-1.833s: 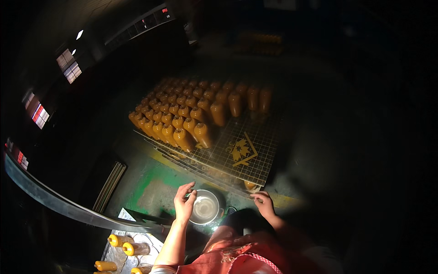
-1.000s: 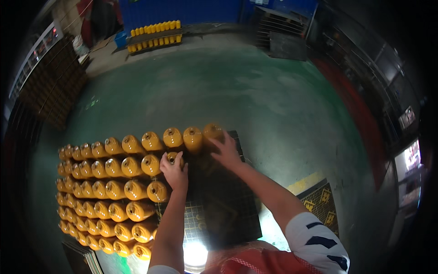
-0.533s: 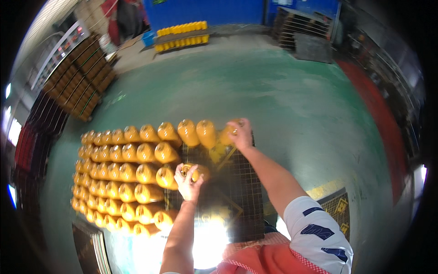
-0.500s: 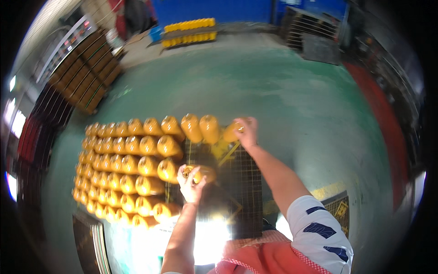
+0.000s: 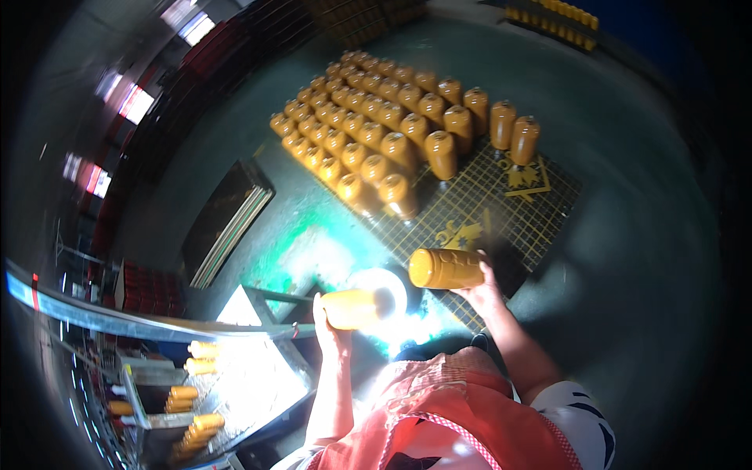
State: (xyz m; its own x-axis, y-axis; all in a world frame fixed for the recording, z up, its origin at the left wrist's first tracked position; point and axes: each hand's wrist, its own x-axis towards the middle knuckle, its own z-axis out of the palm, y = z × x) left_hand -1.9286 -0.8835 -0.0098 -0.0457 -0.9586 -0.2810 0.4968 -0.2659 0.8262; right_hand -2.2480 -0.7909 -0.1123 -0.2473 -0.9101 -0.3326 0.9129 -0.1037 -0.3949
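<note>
Right-hand bottle (image 5: pixel 442 269): an orange container, tilted close to horizontal, its wide end directed toward the left; the right hand (image 5: pixel 486 293) grasps it at the opposite end. Left-hand bottle (image 5: pixel 352 309): likewise close to horizontal; the left hand (image 5: pixel 334 335) grasps it by its outer end, the body extending to the right of that hand. The two bottles are apart. For sound handling, wrap fingers and thumb around each body, since glossy walls would probably slip under a fingertip grip; hold both clear of each other to prevent knocking. Ahead of the right hand lies the gridded board (image 5: pixel 513 223); beyond both hands, upright orange bottles (image 5: pixel 368 117) stand on it in rows. Whether the colour is a coating or the contents cannot be told. Left of the left hand, the overexposed tabletop (image 5: pixel 254 368) carries further yellow-orange bottles (image 5: pixel 202 425).
</note>
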